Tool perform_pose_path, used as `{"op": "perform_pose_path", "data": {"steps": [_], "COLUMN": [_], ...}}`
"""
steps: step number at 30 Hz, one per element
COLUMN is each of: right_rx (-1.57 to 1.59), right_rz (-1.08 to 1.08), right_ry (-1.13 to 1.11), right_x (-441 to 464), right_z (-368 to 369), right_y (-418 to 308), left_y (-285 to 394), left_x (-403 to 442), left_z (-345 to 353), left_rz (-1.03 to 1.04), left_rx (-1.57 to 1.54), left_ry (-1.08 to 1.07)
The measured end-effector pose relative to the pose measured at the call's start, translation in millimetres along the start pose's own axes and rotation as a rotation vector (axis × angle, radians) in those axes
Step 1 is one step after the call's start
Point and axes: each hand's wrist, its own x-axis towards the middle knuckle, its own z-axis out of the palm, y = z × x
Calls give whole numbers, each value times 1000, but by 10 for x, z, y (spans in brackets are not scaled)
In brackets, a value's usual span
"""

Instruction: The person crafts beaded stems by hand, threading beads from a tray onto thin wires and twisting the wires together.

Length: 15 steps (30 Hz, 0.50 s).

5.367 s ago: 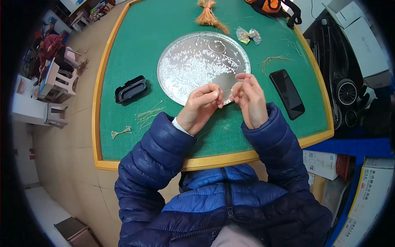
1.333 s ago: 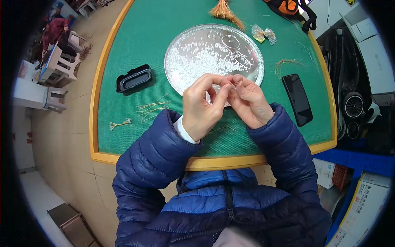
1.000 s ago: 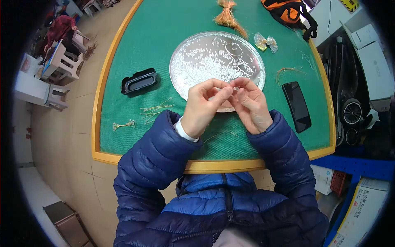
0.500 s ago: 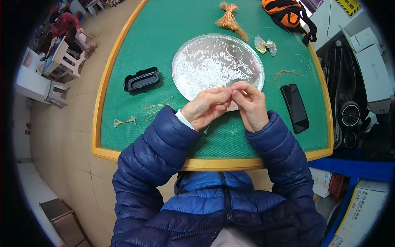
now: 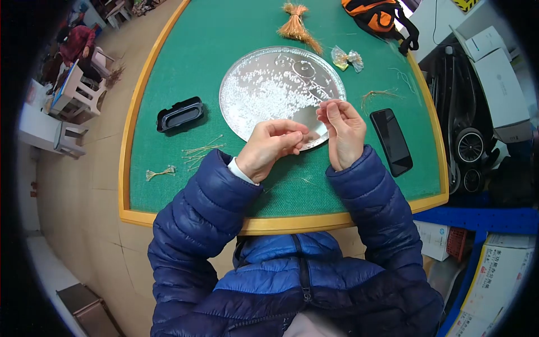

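Note:
My left hand is over the near edge of a round silver tray, its thumb and fingertips pinched together. Just to the right, my right hand is raised with thumb and fingers closed at the tips. Whatever either pinch contains is too small to make out. Many tiny white beads lie across the tray, thickest on its left half. Left of my left hand are several thin wire stems with pale tips, and a tied bundle of similar stems.
A black plastic box sits left of the tray. Beyond it lie a golden wire bundle, a clear plastic bag and an orange-black bag. A phone and loose wires are at right. Another person sits far left.
My hands, earlier touching at the fingertips, have come apart, the left moving left and down, the right upward. The whole view has shifted slightly, moving the table leftward.

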Motion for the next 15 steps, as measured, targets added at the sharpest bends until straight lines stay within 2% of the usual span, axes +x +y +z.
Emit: {"op": "perform_pose_path", "data": {"steps": [4,15], "right_rx": [71,180], "right_rz": [11,122], "right_ry": [-43,-100], "right_x": [-12,-30], "right_z": [3,-8], "right_y": [31,51], "left_y": [6,5], "left_x": [-20,7], "left_z": [-10,-18], "left_rz": [45,-11], "left_rx": [17,-171], "left_ry": [-10,9]}}
